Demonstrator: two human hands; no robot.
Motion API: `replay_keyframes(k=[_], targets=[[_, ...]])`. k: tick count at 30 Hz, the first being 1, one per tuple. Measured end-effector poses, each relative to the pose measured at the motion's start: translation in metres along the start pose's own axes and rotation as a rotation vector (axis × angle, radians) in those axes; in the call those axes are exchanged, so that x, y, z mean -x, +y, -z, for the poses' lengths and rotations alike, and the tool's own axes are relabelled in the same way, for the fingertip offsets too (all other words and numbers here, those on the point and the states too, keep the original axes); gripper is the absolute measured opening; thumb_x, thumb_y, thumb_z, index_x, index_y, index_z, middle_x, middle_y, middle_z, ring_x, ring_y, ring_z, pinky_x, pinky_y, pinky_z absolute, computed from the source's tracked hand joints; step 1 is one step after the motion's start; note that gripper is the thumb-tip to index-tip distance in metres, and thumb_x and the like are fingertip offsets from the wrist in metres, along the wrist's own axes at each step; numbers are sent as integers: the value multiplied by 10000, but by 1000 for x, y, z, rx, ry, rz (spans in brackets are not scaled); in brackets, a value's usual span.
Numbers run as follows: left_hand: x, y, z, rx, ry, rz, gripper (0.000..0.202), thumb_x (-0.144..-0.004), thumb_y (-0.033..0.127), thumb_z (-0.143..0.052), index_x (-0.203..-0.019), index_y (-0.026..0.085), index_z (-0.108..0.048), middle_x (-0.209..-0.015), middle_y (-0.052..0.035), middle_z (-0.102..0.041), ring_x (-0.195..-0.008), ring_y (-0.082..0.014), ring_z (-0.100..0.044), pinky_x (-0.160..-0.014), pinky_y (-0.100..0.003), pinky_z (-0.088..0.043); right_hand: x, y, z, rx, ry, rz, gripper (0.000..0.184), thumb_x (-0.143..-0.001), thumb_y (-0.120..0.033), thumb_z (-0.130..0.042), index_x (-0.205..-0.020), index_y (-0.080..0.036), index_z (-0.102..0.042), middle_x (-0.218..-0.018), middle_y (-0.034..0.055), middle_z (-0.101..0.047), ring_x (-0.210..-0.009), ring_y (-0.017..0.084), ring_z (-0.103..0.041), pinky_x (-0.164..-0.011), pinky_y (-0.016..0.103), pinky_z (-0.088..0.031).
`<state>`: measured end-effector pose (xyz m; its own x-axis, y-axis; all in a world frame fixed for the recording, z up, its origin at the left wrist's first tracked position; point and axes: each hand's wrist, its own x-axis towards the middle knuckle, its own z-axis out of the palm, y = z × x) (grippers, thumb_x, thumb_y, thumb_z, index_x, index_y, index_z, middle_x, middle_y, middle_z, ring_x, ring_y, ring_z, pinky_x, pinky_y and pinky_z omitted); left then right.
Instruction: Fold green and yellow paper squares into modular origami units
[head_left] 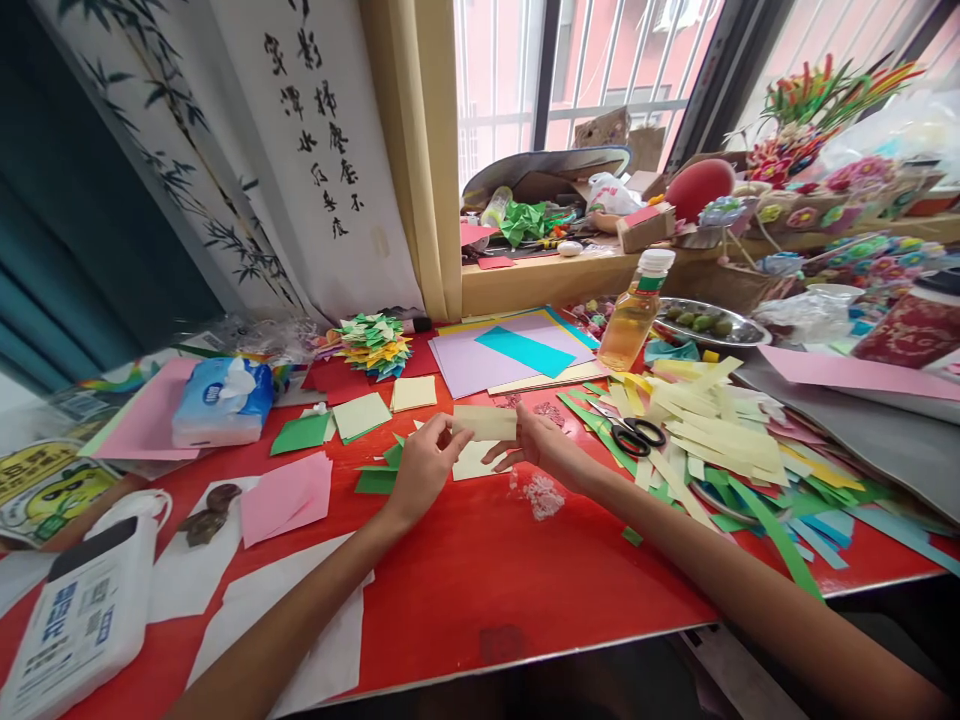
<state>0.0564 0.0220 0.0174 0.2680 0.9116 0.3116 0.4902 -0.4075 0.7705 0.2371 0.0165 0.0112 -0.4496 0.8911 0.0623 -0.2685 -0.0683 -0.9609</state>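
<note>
Between my hands, a little above the red table [525,590], is a small cream-coloured piece of paper [486,422], longer than it is tall. My left hand [427,465] pinches its left end between thumb and fingers. The right end sits in the fingers of my right hand [551,448], whose lower fingers are spread. Under the held piece lies another cream paper [480,460] on the table. Dark green paper pieces [377,480] lie beside my left hand, partly hidden by it. Black-handled scissors [637,437] rest to the right of my right hand.
Cut paper strips [720,430] are heaped at the right, near a bottle of amber liquid [634,315]. Pink squares [289,495], a tissue pack [223,400] and a white box [86,610] lie left. Behind stand a folded-paper stack [373,345] and lilac sheets [465,365].
</note>
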Motion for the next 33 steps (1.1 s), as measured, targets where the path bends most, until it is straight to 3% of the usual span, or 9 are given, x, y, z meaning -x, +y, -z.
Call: replay_keyframes(k=[4,7,10,16,33], targets=[[1,0,-2,98,-4,23,198,-803,375,-467,-886,197,-494,-651,32,-476,-563,-98,-467,-541,-211,-365,2,1,-1,148,-7,35,408,-766,-355,-578,-1124,-166,-533,-986,82,-616,-767,153,-625,-691,290,-521],[2,0,-4,135,-20,24,332,-801,349,-476,-1110,229,-449,-731,22,-496,-586,-96,-493,-570,-217,-390,2,2,-1,174,28,28,376,-768,-340,-574,-1090,-147,-550,-917,77,-635,-717,147,-634,-680,294,-523],[2,0,-5,139,-56,18,415,-797,354,-485,-1192,246,-417,-738,19,-500,-614,-102,-505,-607,-229,-408,1,3,0,181,64,22,330,-770,-344,-570,-1007,-115,-580,-834,77,-648,-684,152,-640,-669,297,-526],[2,1,-4,173,-76,26,416,-771,382,-524,-1148,223,-455,-742,4,-539,-648,-118,-516,-612,-235,-423,2,1,-2,195,87,43,288,-774,-370,-558,-858,-98,-604,-734,73,-652,-675,169,-647,-663,302,-527],[5,3,-6,225,-66,34,293,-773,326,-525,-1035,208,-466,-668,34,-493,-562,-91,-504,-538,-200,-403,3,6,-3,229,84,26,332,-782,-399,-529,-867,-90,-619,-732,83,-665,-656,166,-650,-656,297,-516]])
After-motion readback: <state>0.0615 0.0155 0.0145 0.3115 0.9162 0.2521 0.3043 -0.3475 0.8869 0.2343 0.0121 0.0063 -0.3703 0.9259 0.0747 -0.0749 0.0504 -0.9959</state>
